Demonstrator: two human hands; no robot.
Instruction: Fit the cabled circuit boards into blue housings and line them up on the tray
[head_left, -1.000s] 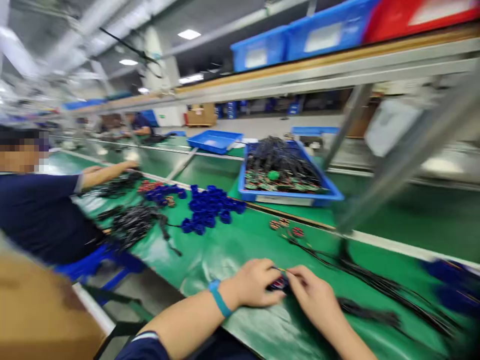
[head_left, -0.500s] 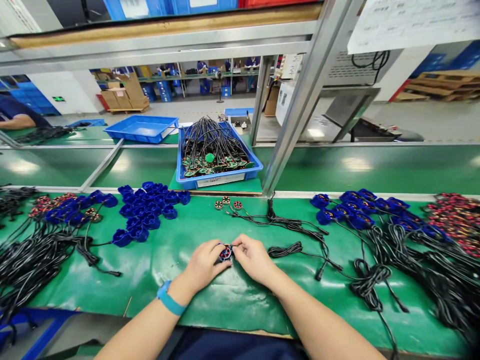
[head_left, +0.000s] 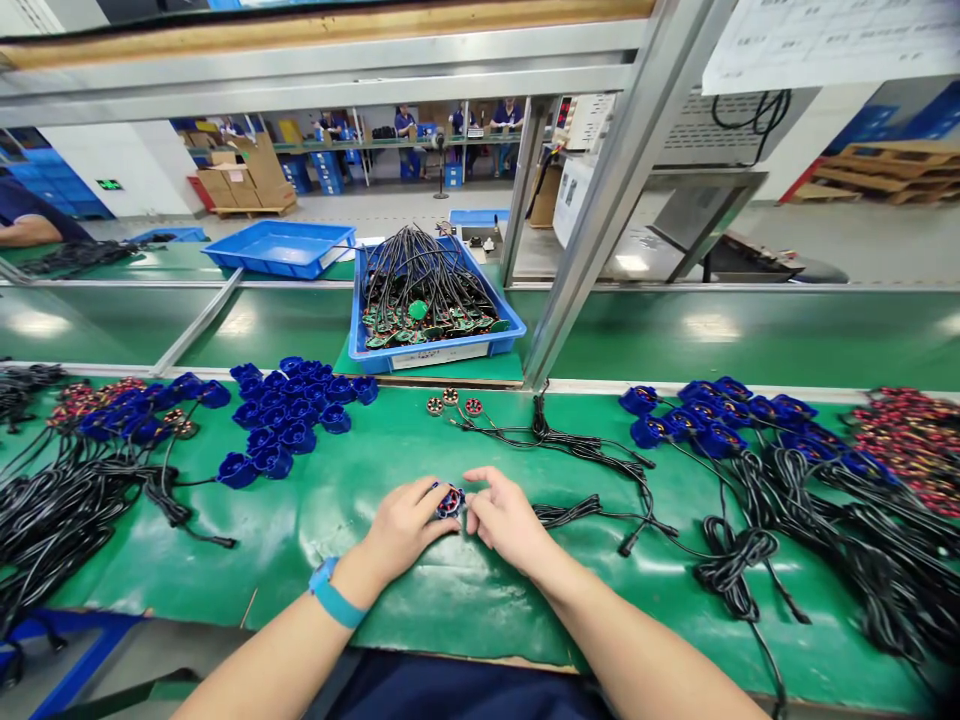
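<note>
My left hand (head_left: pixel 405 522) and my right hand (head_left: pixel 506 515) meet over the green mat (head_left: pixel 420 600), both pinched on a small round part (head_left: pixel 450 500) with a blue shell and red coils inside. A black cable (head_left: pixel 592 510) trails from it to the right. A blue band sits on my left wrist. Loose blue shells (head_left: pixel 289 415) lie in a heap to the left, and three small coil rings (head_left: pixel 450 402) sit further back.
A blue tray (head_left: pixel 431 352) of wired parts stands behind the mat beside a slanted metal post (head_left: pixel 600 210). Finished blue parts with black cables (head_left: pixel 757 430) pile at right, more black cables (head_left: pixel 67 500) at left. Another blue tray (head_left: pixel 281 248) lies further back; people work far behind.
My view swung from the left of the line to straight ahead a second ago. Since then my hands have kept hold of the same part, shifting only slightly.
</note>
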